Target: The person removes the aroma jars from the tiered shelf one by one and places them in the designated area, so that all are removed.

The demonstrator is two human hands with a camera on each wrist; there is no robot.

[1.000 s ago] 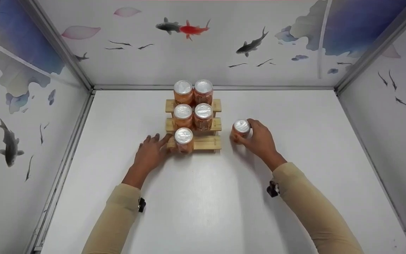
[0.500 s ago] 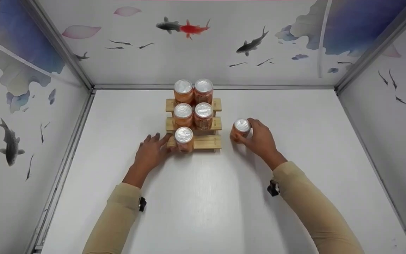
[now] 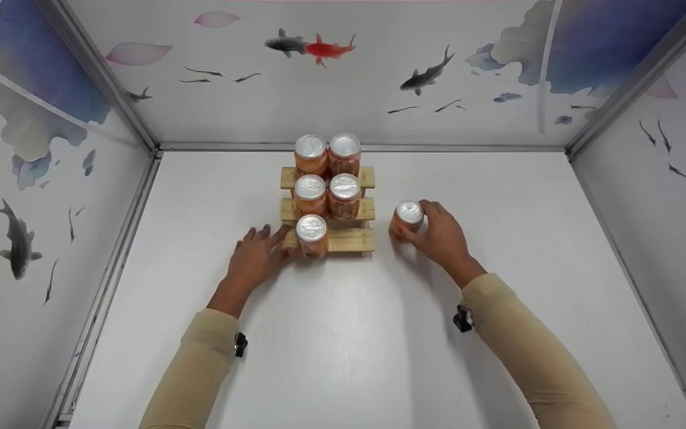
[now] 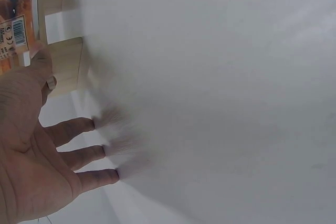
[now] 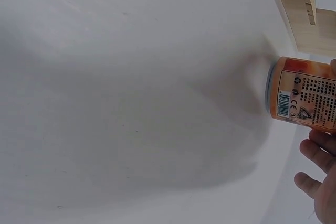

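On white tabletop [image 3: 343, 345], fish-painted walls [image 3: 379, 83] around.

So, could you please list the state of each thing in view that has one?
Wooden stepped rack: upright, one free spot on its lowest step.
Five cans on the rack: upright, sealed.
Sixth can: upright on the table, beside the rack.
Right hand: grips the sixth can.
Left hand: fingers straight, thumb against the lowest can.
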